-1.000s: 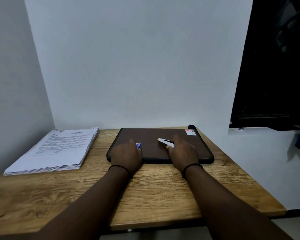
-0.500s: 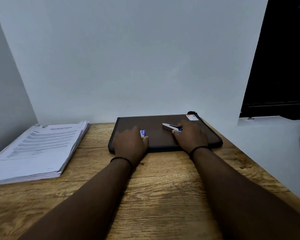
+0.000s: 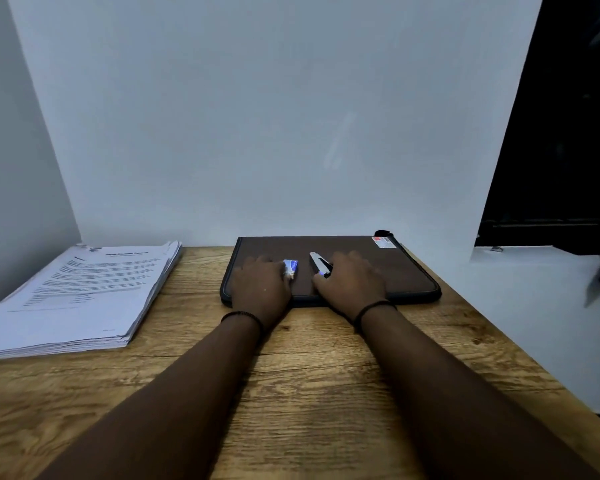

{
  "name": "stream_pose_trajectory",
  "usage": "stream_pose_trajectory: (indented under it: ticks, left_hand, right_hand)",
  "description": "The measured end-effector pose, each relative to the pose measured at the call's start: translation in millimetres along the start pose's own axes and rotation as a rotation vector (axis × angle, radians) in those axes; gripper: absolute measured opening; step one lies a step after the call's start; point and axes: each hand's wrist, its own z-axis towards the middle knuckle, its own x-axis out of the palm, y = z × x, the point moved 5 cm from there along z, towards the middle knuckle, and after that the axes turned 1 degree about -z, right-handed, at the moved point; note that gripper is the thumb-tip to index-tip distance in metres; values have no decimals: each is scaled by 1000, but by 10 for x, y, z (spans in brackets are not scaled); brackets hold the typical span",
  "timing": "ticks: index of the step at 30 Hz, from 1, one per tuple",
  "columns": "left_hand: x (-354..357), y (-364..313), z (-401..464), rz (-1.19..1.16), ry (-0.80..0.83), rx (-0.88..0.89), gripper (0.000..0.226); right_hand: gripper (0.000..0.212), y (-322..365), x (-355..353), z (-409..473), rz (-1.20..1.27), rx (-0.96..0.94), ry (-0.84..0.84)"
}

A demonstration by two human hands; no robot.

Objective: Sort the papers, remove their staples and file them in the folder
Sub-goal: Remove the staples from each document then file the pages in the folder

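Observation:
A dark brown zipped folder (image 3: 406, 271) lies flat at the back middle of the wooden table (image 3: 309, 393). Both my hands rest palm down on its front half. My left hand (image 3: 260, 289) pinches a small blue and white box (image 3: 290, 267) at its thumb side. My right hand (image 3: 352, 284) grips a slim silver and black staple remover (image 3: 317, 262), whose tip points away from me. A thick stack of printed papers (image 3: 84, 296) lies at the back left of the table, apart from both hands.
White walls close off the table at the back and left. The table's right edge drops off to a white floor (image 3: 551, 323). A dark opening (image 3: 568, 133) is at the far right.
The view has dipped and shifted slightly. My hands have drawn closer together on the folder, bringing the small box and the staple remover nearer to each other.

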Motion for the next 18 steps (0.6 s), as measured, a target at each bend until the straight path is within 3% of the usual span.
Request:
stream_pose_trajectory:
  ticks: [6, 9, 18]
  left_hand:
    - [-15, 18, 87, 30, -33, -34, 31]
    - [-39, 17, 70, -113, -65, -20, 24]
    - [47, -2, 75, -74, 54, 45, 25]
  right_hand:
    - [48, 12, 25, 11, 29, -57, 5]
    - [45, 36, 10, 33, 31, -84, -45]
    - [27, 64, 50, 51, 124, -172, -34]
